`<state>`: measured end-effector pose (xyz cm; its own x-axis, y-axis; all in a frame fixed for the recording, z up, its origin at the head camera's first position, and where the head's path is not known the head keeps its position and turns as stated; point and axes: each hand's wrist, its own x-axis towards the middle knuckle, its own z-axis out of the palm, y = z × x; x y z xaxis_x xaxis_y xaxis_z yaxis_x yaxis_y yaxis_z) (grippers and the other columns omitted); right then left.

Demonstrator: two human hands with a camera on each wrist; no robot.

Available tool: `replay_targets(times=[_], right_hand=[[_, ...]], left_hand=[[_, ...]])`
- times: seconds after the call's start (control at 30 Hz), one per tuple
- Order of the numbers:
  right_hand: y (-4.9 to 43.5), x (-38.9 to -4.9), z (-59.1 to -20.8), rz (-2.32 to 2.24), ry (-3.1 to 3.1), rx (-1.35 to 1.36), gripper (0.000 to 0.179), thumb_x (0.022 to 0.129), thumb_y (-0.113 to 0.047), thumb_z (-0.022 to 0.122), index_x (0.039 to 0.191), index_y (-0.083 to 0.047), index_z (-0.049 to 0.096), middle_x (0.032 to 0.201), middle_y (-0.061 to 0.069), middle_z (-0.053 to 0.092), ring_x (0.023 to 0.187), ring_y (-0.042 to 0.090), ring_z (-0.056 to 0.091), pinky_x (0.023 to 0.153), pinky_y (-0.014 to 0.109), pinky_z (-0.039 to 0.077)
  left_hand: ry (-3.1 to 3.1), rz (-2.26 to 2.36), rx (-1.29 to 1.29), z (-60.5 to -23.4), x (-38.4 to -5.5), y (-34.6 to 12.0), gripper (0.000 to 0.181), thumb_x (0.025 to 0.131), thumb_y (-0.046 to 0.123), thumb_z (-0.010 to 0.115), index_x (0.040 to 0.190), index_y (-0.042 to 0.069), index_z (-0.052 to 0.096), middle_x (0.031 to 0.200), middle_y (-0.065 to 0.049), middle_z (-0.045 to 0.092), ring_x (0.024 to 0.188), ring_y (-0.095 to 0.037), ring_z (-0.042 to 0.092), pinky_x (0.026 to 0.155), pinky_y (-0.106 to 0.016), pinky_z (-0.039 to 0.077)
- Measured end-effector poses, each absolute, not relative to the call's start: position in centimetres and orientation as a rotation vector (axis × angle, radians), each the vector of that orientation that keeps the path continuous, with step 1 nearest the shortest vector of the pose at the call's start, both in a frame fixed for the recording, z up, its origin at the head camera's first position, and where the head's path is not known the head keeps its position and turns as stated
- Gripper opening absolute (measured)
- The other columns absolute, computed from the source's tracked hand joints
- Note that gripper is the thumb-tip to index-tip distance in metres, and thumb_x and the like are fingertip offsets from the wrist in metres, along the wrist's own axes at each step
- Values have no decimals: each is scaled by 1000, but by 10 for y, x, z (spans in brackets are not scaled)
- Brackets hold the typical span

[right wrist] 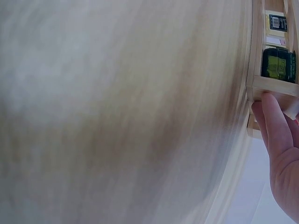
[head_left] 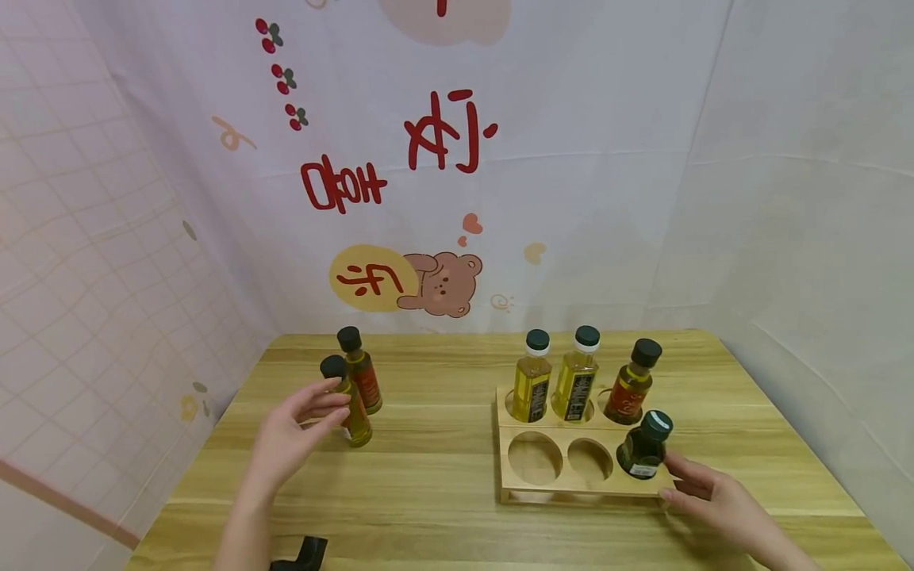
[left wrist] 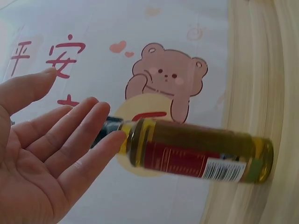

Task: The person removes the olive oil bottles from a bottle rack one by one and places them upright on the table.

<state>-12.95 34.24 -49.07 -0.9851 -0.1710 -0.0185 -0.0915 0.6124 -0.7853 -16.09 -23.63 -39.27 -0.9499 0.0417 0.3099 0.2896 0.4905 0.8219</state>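
Note:
My left hand (head_left: 296, 432) is at the neck of the nearer of two dark-capped oil bottles (head_left: 359, 424) standing upright on the left. In the left wrist view its fingers are spread and nearly straight, overlapping the neck of that bottle (left wrist: 201, 151), which has a red label and barcode. Close behind stands the other oil bottle (head_left: 368, 383). My right hand (head_left: 721, 503) grips the right front corner of a wooden bottle rack (head_left: 557, 492), thumb in front and fingers along its end. A dark green bottle (head_left: 641, 454) sits in the front right hole, beside this hand.
The rack's back row holds two yellow oil bottles (head_left: 531, 388) and a red-labelled bottle (head_left: 628, 396). Two front-row holes are bare. A black object (head_left: 309, 553) lies at the lower edge of the wooden table (head_left: 428, 460). A printed cloth (head_left: 607, 198) hangs behind.

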Motion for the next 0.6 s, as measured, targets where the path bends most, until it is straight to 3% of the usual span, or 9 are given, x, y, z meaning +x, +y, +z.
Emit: replay_targets(times=[0.17,0.6], right_hand=[[342,-129,-491,-1336,2740,-237,63,91,-14,73,136,19,45,134,40,47,95,2,64,76,20,55],[342,-127,-491,-1334,2730,-242,62,93,-12,71,136,21,43,134,41,46,96,-4,60,77,19,54]], left_hand=[[-2487,-1541,-361,-401,-165,-218,46,91,18,74,134,7,60,109,-7,72,95,-16,68,77,-27,56],[-2470,-1706,-613,-432,-178,-146,45,90,9,74,132,4,61,110,-12,71,96,-23,69,81,-31,57]])
